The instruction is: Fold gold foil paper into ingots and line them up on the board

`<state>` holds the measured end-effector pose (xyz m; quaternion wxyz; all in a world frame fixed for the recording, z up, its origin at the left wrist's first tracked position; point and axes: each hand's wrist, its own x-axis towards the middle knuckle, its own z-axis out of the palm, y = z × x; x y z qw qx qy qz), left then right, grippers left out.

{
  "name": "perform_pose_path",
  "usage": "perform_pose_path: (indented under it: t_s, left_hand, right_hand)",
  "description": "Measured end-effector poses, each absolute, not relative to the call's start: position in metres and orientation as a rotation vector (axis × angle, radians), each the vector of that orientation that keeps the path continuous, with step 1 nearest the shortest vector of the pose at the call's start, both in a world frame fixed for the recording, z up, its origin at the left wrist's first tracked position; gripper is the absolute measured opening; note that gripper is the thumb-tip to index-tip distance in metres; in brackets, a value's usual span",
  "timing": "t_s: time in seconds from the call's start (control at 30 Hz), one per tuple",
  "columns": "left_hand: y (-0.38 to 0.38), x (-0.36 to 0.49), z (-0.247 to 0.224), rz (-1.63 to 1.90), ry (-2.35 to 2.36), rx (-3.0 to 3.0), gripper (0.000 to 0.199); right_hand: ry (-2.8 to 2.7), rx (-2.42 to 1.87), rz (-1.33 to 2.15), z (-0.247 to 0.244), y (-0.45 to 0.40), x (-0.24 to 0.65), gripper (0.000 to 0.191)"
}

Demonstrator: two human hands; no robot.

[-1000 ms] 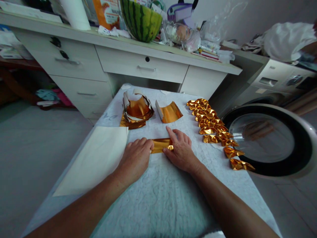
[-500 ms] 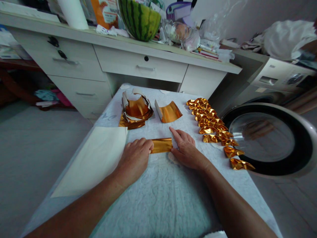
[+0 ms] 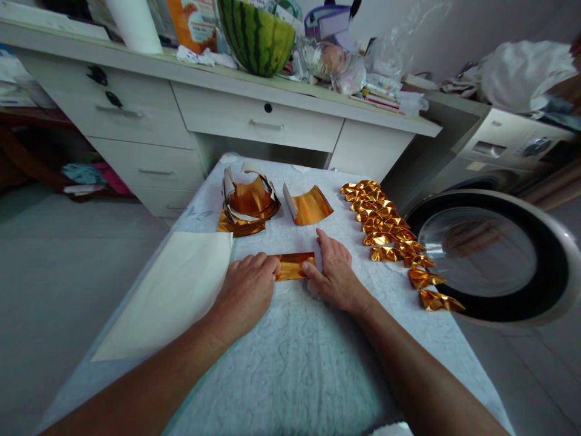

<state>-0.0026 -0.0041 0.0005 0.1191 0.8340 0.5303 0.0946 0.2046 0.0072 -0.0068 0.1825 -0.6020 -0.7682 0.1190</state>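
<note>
A folded strip of gold foil paper point(image 3: 290, 266) lies flat on the cloth-covered table in front of me. My left hand point(image 3: 254, 275) is closed over its left end, fingers curled and pressed down. At the other end, my right hand point(image 3: 333, 269) has its thumb on the foil's top surface, while its fingers stretch out flat beyond the edge. Just past the strip sits a curved gold foil sheet point(image 3: 313, 204) with a pale underside. Left of that stands a curled stack of gold foil sheets point(image 3: 249, 200). Folded gold foil pieces point(image 3: 385, 227) form rows on the right.
A large off-white sheet point(image 3: 172, 290) covers part of the table's left side. Behind the table is a white drawer cabinet point(image 3: 218, 118), with a cut watermelon point(image 3: 258, 36) and clutter on top. The open round washing machine door point(image 3: 485, 254) is close to the right table edge.
My right hand has shifted slightly left; its thumb now lies over the foil strip's right end, and its index finger has drawn in beside the others. My left hand keeps its place.
</note>
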Motion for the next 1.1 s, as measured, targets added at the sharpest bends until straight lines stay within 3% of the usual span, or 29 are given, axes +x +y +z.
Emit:
perform_pose_path:
  t_s: [0.63, 0.87, 1.1]
  left_hand:
    - [0.002, 0.001, 0.001, 0.346, 1.617, 2.329, 0.003]
    - [0.004, -0.008, -0.003, 0.395, 1.522, 2.262, 0.025]
    - [0.004, -0.010, -0.003, 0.358, 1.491, 2.243, 0.032]
  right_hand:
    - [-2.255, -1.784, 0.121, -0.009, 0.001, 0.183, 0.086]
    - [-2.270, -1.773, 0.197, -0.005, 0.001, 0.185, 0.084]
    - [-2.265, -1.720, 0.291, -0.003, 0.001, 0.192, 0.079]
